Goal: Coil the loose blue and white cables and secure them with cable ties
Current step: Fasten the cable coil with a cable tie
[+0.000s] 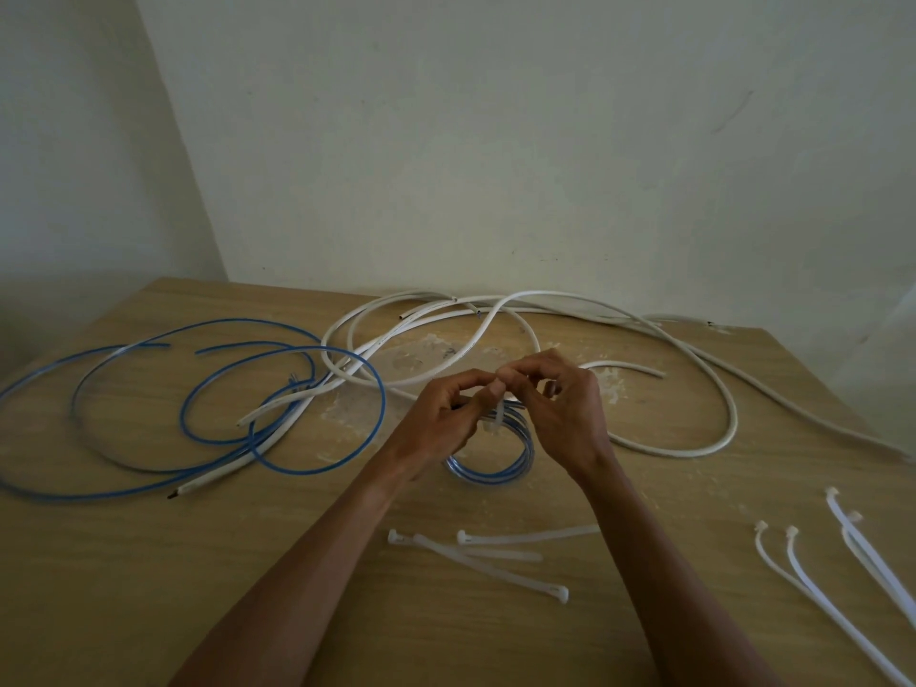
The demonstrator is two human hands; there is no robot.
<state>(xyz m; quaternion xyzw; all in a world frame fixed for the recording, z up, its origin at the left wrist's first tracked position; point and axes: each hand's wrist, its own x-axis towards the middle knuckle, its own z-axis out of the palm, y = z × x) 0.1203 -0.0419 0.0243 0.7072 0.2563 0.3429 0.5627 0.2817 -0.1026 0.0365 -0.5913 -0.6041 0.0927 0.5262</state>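
Observation:
A small coil of blue cable (500,466) hangs just above the wooden table (148,587), in the middle. A white cable tie (497,418) is wrapped over its top. My left hand (453,414) grips the coil and pinches the tie near its head. My right hand (560,404) pinches the tie's upper end between thumb and fingers, fingertip to fingertip with the left. Loose blue cables (208,389) lie in wide loops on the left. Loose white cables (694,369) sprawl across the back and right.
Three spare cable ties (495,552) lie on the table between my forearms. Several more ties (842,562) lie near the right edge. Pale crumbs and scuffs mark the tabletop around the middle. A pale wall stands right behind the table.

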